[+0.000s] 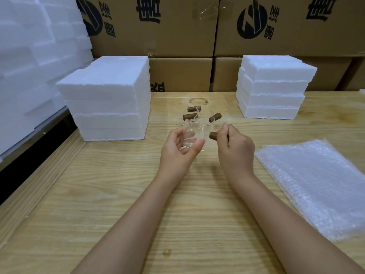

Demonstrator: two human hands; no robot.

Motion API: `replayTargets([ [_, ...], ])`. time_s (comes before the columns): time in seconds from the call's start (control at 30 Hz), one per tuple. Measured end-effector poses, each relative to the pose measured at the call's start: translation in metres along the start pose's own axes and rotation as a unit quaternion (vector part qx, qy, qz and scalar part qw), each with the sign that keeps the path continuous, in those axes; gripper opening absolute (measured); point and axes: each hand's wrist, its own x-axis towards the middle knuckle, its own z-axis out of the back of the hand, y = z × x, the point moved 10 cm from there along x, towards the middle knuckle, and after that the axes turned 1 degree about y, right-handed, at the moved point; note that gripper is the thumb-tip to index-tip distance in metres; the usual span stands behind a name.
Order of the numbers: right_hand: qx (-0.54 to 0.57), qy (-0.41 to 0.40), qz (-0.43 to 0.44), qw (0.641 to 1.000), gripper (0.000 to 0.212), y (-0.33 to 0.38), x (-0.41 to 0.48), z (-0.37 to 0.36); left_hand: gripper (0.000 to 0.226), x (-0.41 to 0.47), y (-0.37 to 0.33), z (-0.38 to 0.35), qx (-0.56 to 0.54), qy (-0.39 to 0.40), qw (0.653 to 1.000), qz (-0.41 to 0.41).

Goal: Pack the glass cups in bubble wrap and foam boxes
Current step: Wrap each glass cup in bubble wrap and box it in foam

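Observation:
A clear glass cup (194,138) with a brown wooden handle (213,135) is held over the middle of the wooden table. My left hand (177,153) cups its body from the left and below. My right hand (235,147) pinches the brown handle. Behind it stand three more clear cups with brown handles (190,116), close together. A stack of bubble wrap sheets (316,184) lies flat at the right. White foam boxes are stacked at the left (110,99) and at the back right (272,89).
Brown cardboard cartons (177,26) form a wall behind the table. More white foam pieces (35,56) pile up at the far left, beyond the table's left edge (39,175). A ring stain (198,100) marks the wood behind the cups.

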Motion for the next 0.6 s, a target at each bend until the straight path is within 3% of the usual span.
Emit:
replayTargets([
  [0.1, 0.068, 0.035, -0.139, 0.987, 0.049, -0.028, 0.0, -0.013, 0.047, -0.002, -0.006, 0.0, 0.022, 0.004, 0.999, -0.037],
  [0.2, 0.125, 0.109, -0.317, 0.934, 0.048, -0.066, -0.012, -0.033, 0.056, -0.005, -0.016, -0.004, 0.061, 0.022, 0.993, -0.098],
  [0.27, 0.155, 0.135, -0.376, 0.904, 0.044, -0.075, -0.019, -0.039, 0.061, -0.007, -0.02, -0.007, 0.077, 0.031, 0.989, -0.121],
  [0.33, 0.153, 0.129, -0.369, 0.908, 0.044, -0.073, -0.017, -0.036, 0.063, -0.006, -0.021, -0.006, 0.081, 0.023, 0.989, -0.125],
  [0.4, 0.123, 0.096, -0.318, 0.935, 0.046, -0.063, -0.01, -0.026, 0.062, -0.004, -0.019, -0.003, 0.074, 0.01, 0.991, -0.115],
  [0.6, 0.086, 0.002, -0.16, 0.983, 0.039, -0.018, 0.001, -0.001, 0.05, 0.001, 0.002, -0.001, 0.001, -0.003, 1.0, 0.002],
])
